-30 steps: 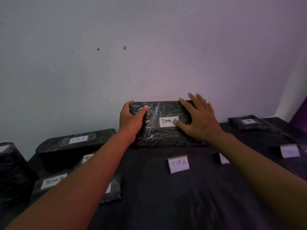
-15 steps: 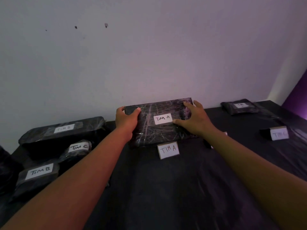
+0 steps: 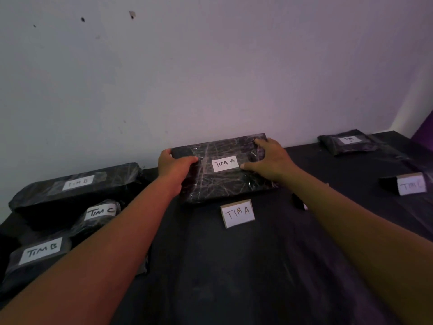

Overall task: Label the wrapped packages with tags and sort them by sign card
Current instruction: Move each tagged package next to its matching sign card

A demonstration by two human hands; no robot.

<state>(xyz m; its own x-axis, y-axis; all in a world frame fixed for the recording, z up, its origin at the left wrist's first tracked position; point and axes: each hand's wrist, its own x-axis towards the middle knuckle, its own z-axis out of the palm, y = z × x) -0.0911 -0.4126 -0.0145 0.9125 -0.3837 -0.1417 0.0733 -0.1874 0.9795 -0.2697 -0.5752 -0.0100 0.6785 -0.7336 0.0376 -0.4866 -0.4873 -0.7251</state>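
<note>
Both hands grasp the "TIM A" package (image 3: 225, 170) behind the TIM A sign card (image 3: 237, 213) by the wall: left hand (image 3: 174, 166) curled round its left end, right hand (image 3: 269, 161) clutching its right. Three tagged packages at left look unsorted: TIM B (image 3: 75, 186), TIM C (image 3: 99, 213), TIM B (image 3: 39, 252). One sits far right behind the TIM C card (image 3: 411, 186); the right forearm hides another card.

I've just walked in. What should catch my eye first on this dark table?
Both hands, left hand and right hand, hold a black wrapped package tagged TIM A against the wall, just behind the TIM A sign card. At the left lie more tagged packages, such as one marked TIM B.
</note>
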